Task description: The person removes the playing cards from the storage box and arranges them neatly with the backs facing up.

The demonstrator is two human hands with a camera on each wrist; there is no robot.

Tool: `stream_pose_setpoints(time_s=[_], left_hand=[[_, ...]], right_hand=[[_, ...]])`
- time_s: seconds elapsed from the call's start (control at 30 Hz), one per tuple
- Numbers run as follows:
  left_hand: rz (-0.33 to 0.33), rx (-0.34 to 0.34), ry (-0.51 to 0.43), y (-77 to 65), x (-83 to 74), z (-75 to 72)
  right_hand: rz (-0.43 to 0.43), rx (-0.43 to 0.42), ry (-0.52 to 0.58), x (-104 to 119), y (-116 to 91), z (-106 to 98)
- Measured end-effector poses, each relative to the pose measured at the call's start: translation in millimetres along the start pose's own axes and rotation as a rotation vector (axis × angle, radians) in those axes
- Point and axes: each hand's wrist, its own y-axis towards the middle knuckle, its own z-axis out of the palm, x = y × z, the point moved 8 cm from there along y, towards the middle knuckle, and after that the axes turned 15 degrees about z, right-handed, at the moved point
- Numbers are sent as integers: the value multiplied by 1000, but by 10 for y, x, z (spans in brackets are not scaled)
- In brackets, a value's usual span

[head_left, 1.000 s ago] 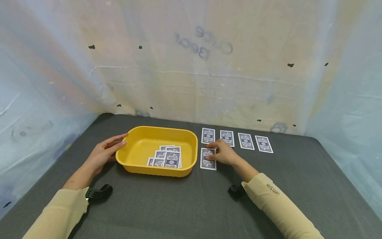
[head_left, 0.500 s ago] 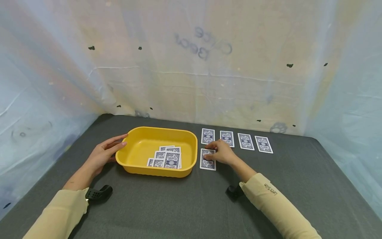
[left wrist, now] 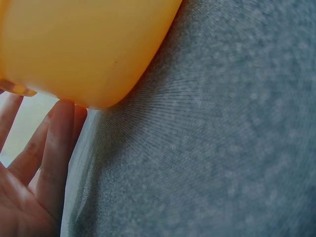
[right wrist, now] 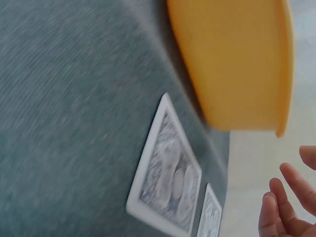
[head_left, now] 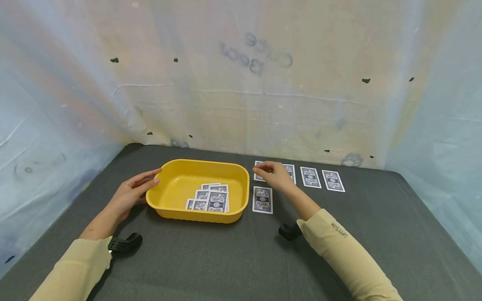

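Observation:
My left hand (head_left: 129, 196) rests its fingertips against the left end of the yellow tray (head_left: 199, 215). In the left wrist view its fingers (left wrist: 58, 133) extend up to the tray's outer wall. My right hand (head_left: 278, 176) is held up over the back row of playing cards, fingers partly bent, holding nothing. Below it a face-down playing card (head_left: 262, 200) lies on the table just right of the tray. The hand partly covers the two leftmost back-row cards. In the right wrist view the fingers (right wrist: 296, 185) and thumb stand apart, beyond the tray's corner.
Inside the tray several face-down cards (head_left: 217, 201) overlap toward its front right. Two more cards, one (head_left: 310, 178) beside the other (head_left: 333, 181), continue the back row. A dark grey cloth (head_left: 211, 263) covers the table. Behind hangs a pale sheet (head_left: 241, 104).
My right hand has lifted off the card by the tray and moved up and back toward the rear row. That card stays in place. The left hand and tray have not moved.

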Motion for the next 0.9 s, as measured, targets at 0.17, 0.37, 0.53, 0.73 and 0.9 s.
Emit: stream_pose_setpoints(time_s=[0.17, 0.37, 0.53, 0.73, 0.9], left_hand=[[2, 2, -2, -1, -10, 0], [7, 1, -6, -8, -21, -1], [10, 2, -16, -12, -31, -3], [4, -3, -16, -3, -33, -7], [5, -5, -18, -4, -39, -3]], right_hand=[[12, 8, 59, 81, -9, 9], [28, 32, 191, 222, -33, 56], [62, 61, 295, 335, -58, 123], [62, 96, 355, 409, -31, 243], [88, 130, 414, 468, -27, 351]])
